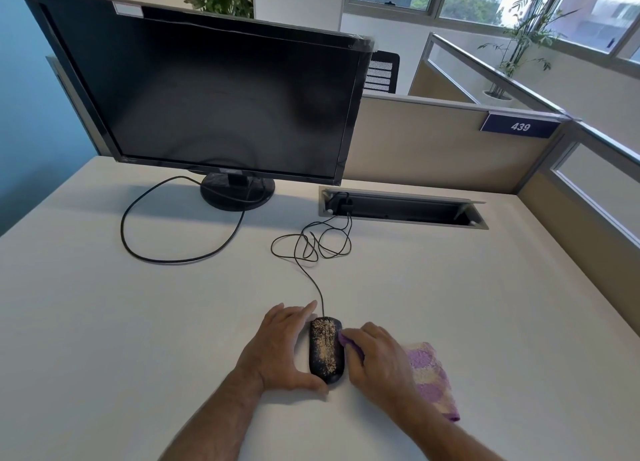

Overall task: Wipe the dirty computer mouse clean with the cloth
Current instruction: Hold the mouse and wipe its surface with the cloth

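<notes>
Bracing the black wired mouse with my left hand, fingers spread flat along its side, I am keeping it from sliding on the bench. My right hand is pinching the purple checked cloth against its right edge, where tan grit is covering the top. Beyond, its cord is lying slack toward the cable tray.

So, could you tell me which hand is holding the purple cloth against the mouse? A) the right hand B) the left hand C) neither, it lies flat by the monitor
A: the right hand grips the cloth at the mouse's right side, while the left hand steadies it.
</notes>
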{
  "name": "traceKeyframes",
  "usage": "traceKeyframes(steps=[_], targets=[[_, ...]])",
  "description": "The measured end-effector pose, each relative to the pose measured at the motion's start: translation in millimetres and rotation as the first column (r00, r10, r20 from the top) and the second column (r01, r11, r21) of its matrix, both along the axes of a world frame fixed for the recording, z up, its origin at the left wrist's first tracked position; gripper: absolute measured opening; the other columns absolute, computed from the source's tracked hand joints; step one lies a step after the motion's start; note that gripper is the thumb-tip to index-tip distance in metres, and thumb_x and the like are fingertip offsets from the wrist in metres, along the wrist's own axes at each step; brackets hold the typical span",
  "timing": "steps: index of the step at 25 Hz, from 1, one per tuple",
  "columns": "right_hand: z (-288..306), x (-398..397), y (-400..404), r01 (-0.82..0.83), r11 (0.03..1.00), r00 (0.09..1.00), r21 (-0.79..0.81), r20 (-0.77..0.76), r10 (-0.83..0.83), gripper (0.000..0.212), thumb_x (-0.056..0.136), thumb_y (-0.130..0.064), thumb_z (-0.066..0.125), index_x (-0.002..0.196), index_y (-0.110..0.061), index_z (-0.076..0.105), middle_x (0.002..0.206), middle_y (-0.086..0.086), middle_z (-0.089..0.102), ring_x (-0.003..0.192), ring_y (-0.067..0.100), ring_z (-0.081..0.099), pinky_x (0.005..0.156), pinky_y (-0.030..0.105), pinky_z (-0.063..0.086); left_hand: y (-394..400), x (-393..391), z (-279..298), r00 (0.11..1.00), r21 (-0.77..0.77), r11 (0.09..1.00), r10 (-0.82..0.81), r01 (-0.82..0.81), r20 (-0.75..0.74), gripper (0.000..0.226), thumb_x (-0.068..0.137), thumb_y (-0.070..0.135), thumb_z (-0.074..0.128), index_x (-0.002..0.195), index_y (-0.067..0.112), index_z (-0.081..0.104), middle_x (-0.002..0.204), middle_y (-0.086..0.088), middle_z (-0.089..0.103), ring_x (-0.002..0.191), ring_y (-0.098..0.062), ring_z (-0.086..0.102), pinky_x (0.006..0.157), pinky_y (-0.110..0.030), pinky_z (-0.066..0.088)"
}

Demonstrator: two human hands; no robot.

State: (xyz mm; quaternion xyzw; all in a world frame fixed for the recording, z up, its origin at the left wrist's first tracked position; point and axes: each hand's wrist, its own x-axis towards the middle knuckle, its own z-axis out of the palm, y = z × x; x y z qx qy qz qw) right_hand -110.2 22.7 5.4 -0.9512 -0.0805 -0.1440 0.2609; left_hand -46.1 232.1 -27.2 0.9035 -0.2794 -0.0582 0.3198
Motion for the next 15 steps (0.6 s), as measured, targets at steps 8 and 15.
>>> traceKeyframes(steps=[8, 15], targets=[[1, 11, -1, -0.025, 0.999, 1.0, -0.032, -0.007, 0.025, 0.016, 0.084, -0.013, 0.068, 0.097, -0.02, 0.075, 0.079, -0.001, 0.066, 0.071, 0.023, 0.063, 0.059, 0.033, 0.054, 1, 0, -1, 1.0, -0.011, 1.0, -0.008, 0.008, 0.004, 0.145, 0.041, 0.089, 0.075, 0.157, 0.022, 0.021, 0.144, 0.015, 0.043, 0.139, -0.004, 0.03, 0.124, -0.036, 0.008], [3, 24, -3, -0.031, 0.997, 0.999, -0.075, -0.028, 0.029, 0.017, 0.085, -0.014, 0.066, 0.097, -0.022, 0.075, 0.079, -0.002, 0.067, 0.072, 0.022, 0.063, 0.058, 0.033, 0.053, 1, 0, 1, 1.0, -0.022, 1.0, -0.009, 0.009, 0.009, 0.145, 0.04, 0.087, 0.078, 0.157, 0.022, 0.021, 0.144, 0.015, 0.042, 0.139, -0.003, 0.027, 0.124, -0.032, 0.004]])
